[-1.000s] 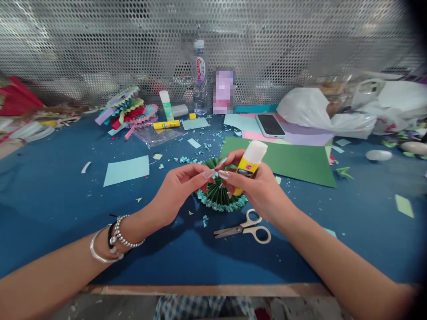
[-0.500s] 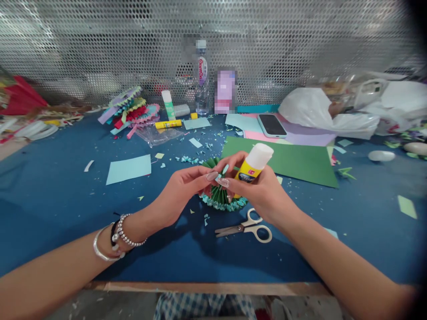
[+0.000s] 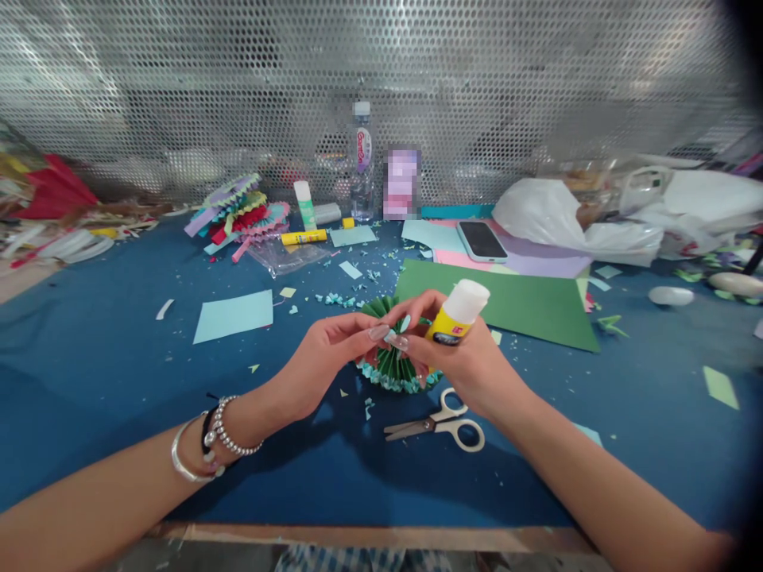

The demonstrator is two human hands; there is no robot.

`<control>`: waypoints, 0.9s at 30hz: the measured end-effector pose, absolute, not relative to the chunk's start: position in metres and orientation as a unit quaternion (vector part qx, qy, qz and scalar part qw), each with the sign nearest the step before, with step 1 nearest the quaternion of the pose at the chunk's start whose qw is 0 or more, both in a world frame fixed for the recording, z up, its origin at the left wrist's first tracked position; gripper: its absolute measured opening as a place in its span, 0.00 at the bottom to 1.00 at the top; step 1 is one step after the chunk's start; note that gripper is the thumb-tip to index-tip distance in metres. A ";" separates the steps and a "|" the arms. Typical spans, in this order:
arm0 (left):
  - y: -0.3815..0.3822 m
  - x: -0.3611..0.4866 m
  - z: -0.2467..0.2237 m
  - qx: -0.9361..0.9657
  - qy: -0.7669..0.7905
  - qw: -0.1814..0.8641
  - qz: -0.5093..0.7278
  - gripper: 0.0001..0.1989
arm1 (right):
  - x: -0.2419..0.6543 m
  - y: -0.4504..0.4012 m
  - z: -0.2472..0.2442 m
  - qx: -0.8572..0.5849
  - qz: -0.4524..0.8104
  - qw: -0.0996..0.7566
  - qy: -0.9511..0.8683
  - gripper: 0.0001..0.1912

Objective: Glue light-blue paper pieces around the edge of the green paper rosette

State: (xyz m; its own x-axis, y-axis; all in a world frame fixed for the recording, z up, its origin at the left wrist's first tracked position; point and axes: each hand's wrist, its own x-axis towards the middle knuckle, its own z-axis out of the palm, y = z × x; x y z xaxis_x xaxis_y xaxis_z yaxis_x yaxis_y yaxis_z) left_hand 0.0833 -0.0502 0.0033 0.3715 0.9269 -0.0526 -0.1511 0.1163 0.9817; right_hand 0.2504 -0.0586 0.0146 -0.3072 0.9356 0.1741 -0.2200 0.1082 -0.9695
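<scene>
My left hand (image 3: 334, 353) is closed in a pinch, its thumb and fingertips at a tiny light-blue paper piece (image 3: 390, 337). The fingertips of my right hand (image 3: 470, 357) meet the same piece from the other side. That hand also keeps hold of a yellow glue stick (image 3: 448, 324), its white end pointing up. Beneath both hands lies a pleated green paper rosette (image 3: 390, 367) edged with small light-blue bits, its middle partly covered by my fingers. Just in front of the rosette are scissors (image 3: 438, 425) with cream handles, blades slightly apart.
Left of my hands lies a light-blue paper sheet (image 3: 234, 316). Green card (image 3: 494, 306) and a phone (image 3: 482, 241) on coloured paper are at the right. Farther back stand a water bottle (image 3: 362, 171), another glue stick (image 3: 304, 205) and stacked coloured rosettes (image 3: 242, 210). Paper scraps litter the blue table.
The whole scene sits slightly lower in the picture, as the head view has tilted up. Both hands keep the same pinch over the rosette, with hardly any finger movement.
</scene>
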 end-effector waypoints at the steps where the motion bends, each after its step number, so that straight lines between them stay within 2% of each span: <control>1: -0.050 0.083 0.004 0.519 0.376 0.645 0.416 0.09 | 0.250 -0.059 0.015 -0.321 0.587 0.492 -0.556 0.08; 16: -0.050 0.081 0.005 0.527 0.376 0.640 0.414 0.09 | 0.249 -0.059 0.018 -0.328 0.604 0.491 -0.534 0.11; 21: -0.049 0.082 0.007 0.573 0.407 0.581 0.411 0.09 | 0.249 -0.058 0.014 -0.362 0.575 0.509 -0.529 0.09; 27: -0.049 0.082 0.011 0.638 0.433 0.507 0.386 0.11 | 0.248 -0.058 0.011 -0.409 0.533 0.492 -0.554 0.06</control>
State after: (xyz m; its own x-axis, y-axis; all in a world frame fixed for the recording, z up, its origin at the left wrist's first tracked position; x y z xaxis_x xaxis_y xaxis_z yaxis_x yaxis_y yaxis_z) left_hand 0.0816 -0.0491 0.0111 0.3279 0.9432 0.0532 0.1602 -0.1110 0.9808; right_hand 0.2482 -0.0584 0.0106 -0.1824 0.9770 0.1101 -0.0709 0.0987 -0.9926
